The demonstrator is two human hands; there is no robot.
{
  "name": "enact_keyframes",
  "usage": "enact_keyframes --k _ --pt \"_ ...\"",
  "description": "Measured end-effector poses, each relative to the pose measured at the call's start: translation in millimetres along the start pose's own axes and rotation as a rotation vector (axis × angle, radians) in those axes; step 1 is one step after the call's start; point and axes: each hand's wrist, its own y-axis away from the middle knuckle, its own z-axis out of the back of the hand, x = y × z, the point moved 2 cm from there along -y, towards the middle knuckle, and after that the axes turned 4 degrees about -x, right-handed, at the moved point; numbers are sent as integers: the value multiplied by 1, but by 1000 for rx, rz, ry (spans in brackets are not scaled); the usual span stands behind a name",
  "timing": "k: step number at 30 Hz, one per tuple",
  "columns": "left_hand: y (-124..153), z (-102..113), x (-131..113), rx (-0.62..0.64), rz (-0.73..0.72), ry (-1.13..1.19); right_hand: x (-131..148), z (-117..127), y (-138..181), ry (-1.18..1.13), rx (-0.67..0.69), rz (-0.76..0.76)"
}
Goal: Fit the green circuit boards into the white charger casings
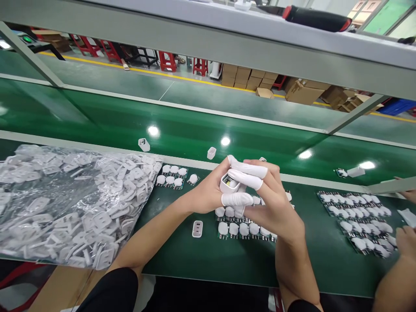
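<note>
A white plastic charger housing [229, 185] is held between both hands above the green bench, its open end facing up toward me, with something yellowish inside. My left hand [209, 190] grips it from the left, the thumb in a white finger cot. My right hand [273, 195] closes on it from the right, with white cots on several fingers. Below the hands lie rows of circuit boards [243, 229] topped with white pads, partly hidden by my right hand. A white cover plate with port slots [197, 229] rests on the bench in front of my left forearm.
A clear bag of white plastic parts [97, 208] spreads over the left side. More boards lie at back left [172, 177] and at right [354, 203]. White housings [211, 153] stand on the green belt. A co-worker's hand [406, 242] is at far right. A shelf beam [208, 43] crosses above.
</note>
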Motion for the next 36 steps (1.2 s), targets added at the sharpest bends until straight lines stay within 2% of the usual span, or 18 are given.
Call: enact_keyframes --k 3,9,11,15,17,19,22,27,30,33,36 --pt "-2 3 -8 48 36 49 -2 -1 -2 42 -66 -30" --pt "-10 4 -9 -48 34 144 -15 7 -4 -2 -176 -128" --pt "-13 3 -4 -185 62 250 -21 7 -3 -57 -224 -176" --pt "-18 11 -1 -596 99 459 -30 6 4 -208 -369 -195" --pt "-21 19 -4 -760 81 526 -33 7 6 -239 -429 -189" --pt "-24 29 -7 -881 53 589 -35 7 8 -254 -462 -188" --pt "-25 39 -9 -943 27 626 -36 6 10 -247 -466 -190" --pt "-27 46 0 -887 -39 424 -40 3 12 -225 -458 -187" --pt "-30 55 13 -903 -163 312 -39 3 10 -225 -472 -172" --pt "-35 77 25 -868 -254 -89 -37 6 7 -213 -487 -171" --pt "-43 103 39 -659 -102 -697 -36 9 7 -225 -471 -169"
